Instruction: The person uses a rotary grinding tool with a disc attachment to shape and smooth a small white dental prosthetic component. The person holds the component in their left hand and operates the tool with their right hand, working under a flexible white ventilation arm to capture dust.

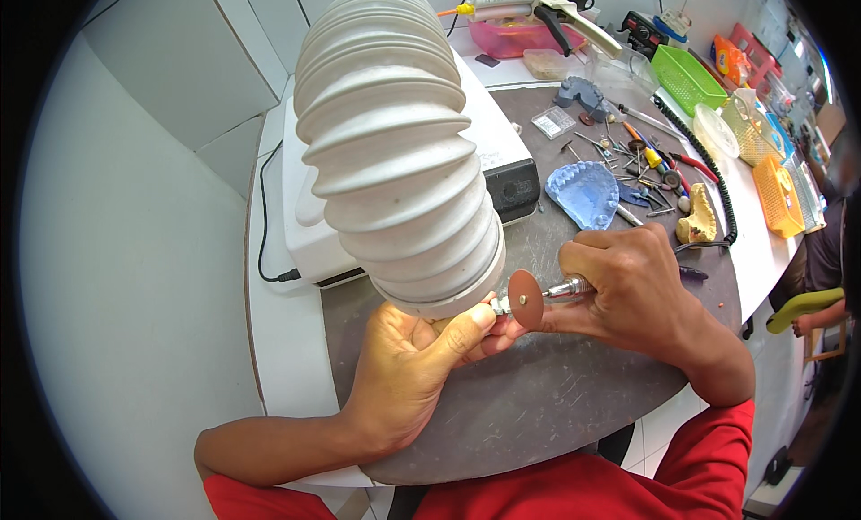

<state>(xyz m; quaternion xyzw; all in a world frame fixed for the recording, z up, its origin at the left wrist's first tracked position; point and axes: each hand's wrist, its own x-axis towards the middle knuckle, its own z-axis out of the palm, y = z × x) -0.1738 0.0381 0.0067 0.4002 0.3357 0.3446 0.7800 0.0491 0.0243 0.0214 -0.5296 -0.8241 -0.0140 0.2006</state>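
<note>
My left hand is closed under the mouth of a white ribbed suction hose. Between its thumb and fingers it pinches a small silvery dental piece, partly hidden by the fingertips. Gripped in my right hand is a metal rotary handpiece, which carries a round reddish-brown cutting disc. The disc stands right beside the silvery piece; whether they touch I cannot tell. Fingers of both hands come close together below the disc.
A white suction box stands behind the hose. At the right of the grey bench mat lie a blue dental cast, a yellowish cast, several burs and a coiled black cord. Baskets line the right edge; another person's hand shows beyond.
</note>
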